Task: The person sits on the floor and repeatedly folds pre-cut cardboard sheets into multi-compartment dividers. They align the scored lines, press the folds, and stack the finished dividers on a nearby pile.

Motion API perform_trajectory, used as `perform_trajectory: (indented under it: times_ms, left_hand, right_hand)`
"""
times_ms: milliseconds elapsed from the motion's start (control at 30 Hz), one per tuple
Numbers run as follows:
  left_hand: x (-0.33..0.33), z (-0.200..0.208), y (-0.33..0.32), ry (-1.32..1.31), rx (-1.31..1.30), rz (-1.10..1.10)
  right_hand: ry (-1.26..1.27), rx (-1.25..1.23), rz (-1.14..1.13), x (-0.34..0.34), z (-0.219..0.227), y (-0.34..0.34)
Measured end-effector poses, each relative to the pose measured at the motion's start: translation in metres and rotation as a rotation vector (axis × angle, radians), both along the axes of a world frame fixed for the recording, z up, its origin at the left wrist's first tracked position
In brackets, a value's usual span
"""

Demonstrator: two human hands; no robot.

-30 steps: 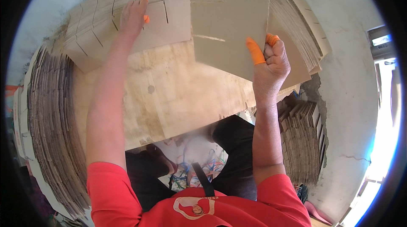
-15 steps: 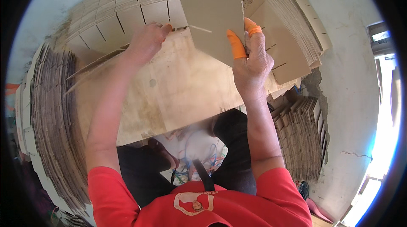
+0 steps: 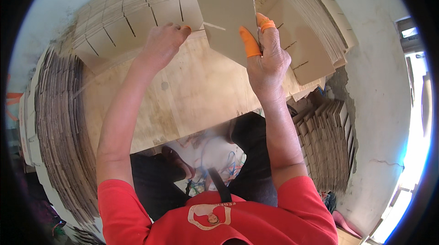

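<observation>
My right hand (image 3: 270, 64) grips the right edge of a brown cardboard sheet (image 3: 226, 12), with orange covers on its thumb and a finger. The sheet stands tilted above the table, its top cut off by the picture's edge. Two pale narrow strips (image 3: 214, 26) cross its left part. My left hand (image 3: 164, 46) is closed, fingers pinched together, just left of that sheet; an orange cover shows on one fingertip. It pinches a thin cardboard piece seen nearly edge-on, mostly blurred and hidden behind the hand. Behind it stands a stack of slotted cardboard sheets (image 3: 137, 18).
A wooden tabletop (image 3: 192, 85) lies under my hands. More slotted cardboard (image 3: 311, 30) is stacked at the far right. Tall piles of assembled cardboard stand left (image 3: 59, 130) and lower right (image 3: 327, 144). A wall (image 3: 375, 85) rises on the right; tangled coloured strands (image 3: 215, 149) lie below.
My right hand and its cardboard sheet have shifted slightly left and up. My left hand has moved a little right, and the thin cardboard piece beside it has turned fainter and blurred.
</observation>
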State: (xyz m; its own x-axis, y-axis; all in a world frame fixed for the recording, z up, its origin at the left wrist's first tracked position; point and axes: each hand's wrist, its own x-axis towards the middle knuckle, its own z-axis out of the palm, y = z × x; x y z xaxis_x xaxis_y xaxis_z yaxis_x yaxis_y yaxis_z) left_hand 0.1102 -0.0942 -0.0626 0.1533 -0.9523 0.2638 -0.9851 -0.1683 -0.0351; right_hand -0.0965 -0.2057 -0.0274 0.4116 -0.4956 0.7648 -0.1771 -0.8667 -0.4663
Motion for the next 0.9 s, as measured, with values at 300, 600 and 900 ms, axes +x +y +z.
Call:
perform_trajectory:
  times_ms: [300, 600, 900]
  left_hand:
    - [-0.015, 0.008, -0.001, 0.024, -0.155, -0.075]
    - [-0.037, 0.001, 0.010, 0.037, -0.299, -0.172]
    - [-0.044, 0.001, 0.017, -0.034, -0.292, -0.149]
  right_hand:
    - [0.069, -0.024, 0.047, -0.002, 0.000, -0.003]
    - [0.324, 0.084, 0.127, -0.002, -0.018, -0.005]
    - [0.363, 0.155, 0.125, -0.003, -0.018, -0.002]
